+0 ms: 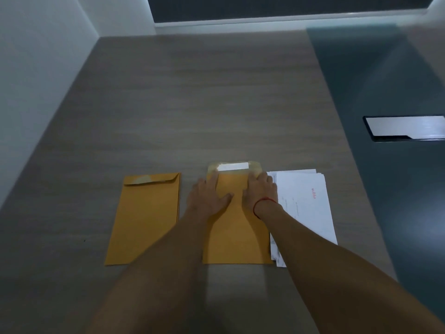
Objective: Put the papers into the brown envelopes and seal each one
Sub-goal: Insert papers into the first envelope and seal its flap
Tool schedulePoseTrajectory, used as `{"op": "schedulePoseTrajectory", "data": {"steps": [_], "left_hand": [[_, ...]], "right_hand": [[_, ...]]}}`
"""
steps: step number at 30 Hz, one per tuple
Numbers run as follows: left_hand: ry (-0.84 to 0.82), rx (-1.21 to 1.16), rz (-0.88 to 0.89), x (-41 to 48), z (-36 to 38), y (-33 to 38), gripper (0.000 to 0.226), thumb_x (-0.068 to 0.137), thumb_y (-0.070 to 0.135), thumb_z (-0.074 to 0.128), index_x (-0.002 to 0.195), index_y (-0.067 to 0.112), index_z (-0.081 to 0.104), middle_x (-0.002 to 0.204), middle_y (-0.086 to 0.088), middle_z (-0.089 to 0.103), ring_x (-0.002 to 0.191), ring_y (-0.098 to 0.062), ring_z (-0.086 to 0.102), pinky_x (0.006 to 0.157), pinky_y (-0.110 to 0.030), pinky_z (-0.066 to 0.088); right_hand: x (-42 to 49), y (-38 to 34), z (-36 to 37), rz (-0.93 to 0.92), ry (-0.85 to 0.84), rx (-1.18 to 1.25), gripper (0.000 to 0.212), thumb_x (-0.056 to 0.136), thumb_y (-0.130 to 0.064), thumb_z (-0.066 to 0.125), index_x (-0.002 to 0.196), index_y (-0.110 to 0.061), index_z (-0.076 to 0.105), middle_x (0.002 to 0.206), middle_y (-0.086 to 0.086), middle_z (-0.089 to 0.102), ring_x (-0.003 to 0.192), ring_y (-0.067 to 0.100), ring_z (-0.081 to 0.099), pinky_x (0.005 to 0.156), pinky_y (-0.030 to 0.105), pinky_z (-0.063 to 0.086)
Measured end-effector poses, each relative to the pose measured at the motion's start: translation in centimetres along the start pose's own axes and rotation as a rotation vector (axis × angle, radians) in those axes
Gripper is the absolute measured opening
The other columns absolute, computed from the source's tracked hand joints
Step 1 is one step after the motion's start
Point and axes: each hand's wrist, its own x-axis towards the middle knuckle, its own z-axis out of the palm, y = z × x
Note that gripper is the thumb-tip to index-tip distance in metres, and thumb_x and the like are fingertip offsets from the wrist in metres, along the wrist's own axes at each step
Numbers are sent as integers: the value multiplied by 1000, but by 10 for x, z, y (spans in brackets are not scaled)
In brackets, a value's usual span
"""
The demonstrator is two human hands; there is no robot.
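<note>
Two brown envelopes lie flat on the table (192,104), side by side and apart, short edges toward me.

1. Middle envelope (237,237): it lies straight ahead of me. Its flap (234,166) is open and points away from me, flat on the table, with a pale glossy strip across its inner face.
2. Left hand (208,195): it rests flat on the upper left part of the middle envelope, fingers straight and reaching toward the flap fold, thumb spread inward across the brown face. It grips nothing.
3. Right hand (261,189): it rests on the upper right corner of the same envelope, fingers extended up to the flap fold and pressing down. It grips nothing. A red string bracelet (262,202) circles this wrist.
4. Left envelope (147,220): it lies to the left of the middle one, untouched. Its flap is folded down over the body. I cannot tell whether it is stuck down.
5. Papers (305,208): a loose stack of white printed sheets lies just beside the right edge of the middle envelope. My right forearm crosses above its near left corner. I cannot tell whether the envelope overlaps the stack.

The table has a grey wood-grain top. Along its right side runs a dark panel (385,80) with a rectangular metal plate (404,126) set into it. A pale wall (36,68) borders the table on the left.
</note>
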Motion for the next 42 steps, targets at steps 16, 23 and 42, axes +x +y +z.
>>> {"op": "schedulePoseTrajectory", "data": {"steps": [16, 23, 42], "left_hand": [[206, 158, 49, 11, -18, 37, 61, 94, 53, 42, 134, 8, 46, 135, -15, 45, 127, -31, 41, 105, -43, 38], [86, -60, -27, -32, -6, 99, 47, 93, 47, 47, 121, 11, 59, 126, -9, 58, 117, -29, 55, 96, -42, 47], [-62, -531, -302, -58, 55, 163, 77, 65, 28, 88, 127, 7, 48, 128, -7, 56, 118, -26, 56, 89, -33, 49]], "right_hand": [[13, 21, -28, -114, 15, -1, 49, 97, -18, 41, 143, -6, 31, 149, 11, 34, 136, 27, 36, 116, 39, 26], [-25, 104, -54, 116, -3, 55, 50, 99, -31, 39, 142, -6, 35, 149, 13, 34, 136, 30, 38, 112, 41, 32], [-51, 168, -32, 484, -11, 606, 38, 77, -28, 72, 107, -5, 69, 111, 14, 67, 99, 29, 66, 83, 37, 57]]}}
